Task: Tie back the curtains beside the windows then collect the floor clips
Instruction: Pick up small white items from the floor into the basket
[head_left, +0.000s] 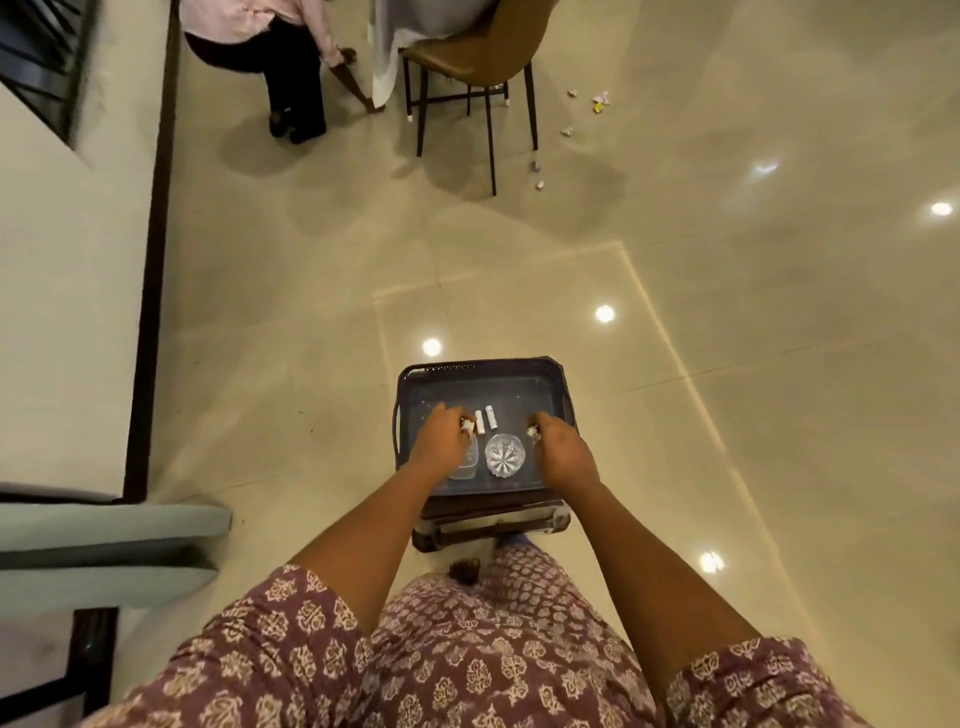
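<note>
A dark plastic tray (483, 370) stands on a low stool in front of me. Both my hands are over it. My left hand (441, 439) is closed on a small white crumpled piece (467, 426). My right hand (561, 449) is closed on another small white piece (533, 431). In the tray lie two white cylinders (486, 420), a cut-glass bowl (505, 455) and a clear plastic container (466, 465), partly under my left hand. Several small white scraps (567, 131) lie on the floor far ahead, right of a chair.
A brown chair (478, 57) stands at the top by a cloth-covered table. A seated person's legs (293, 88) show at the top left. A wall with a dark skirting (150, 260) runs along the left. A grey-green cushioned seat (104, 545) is at my left.
</note>
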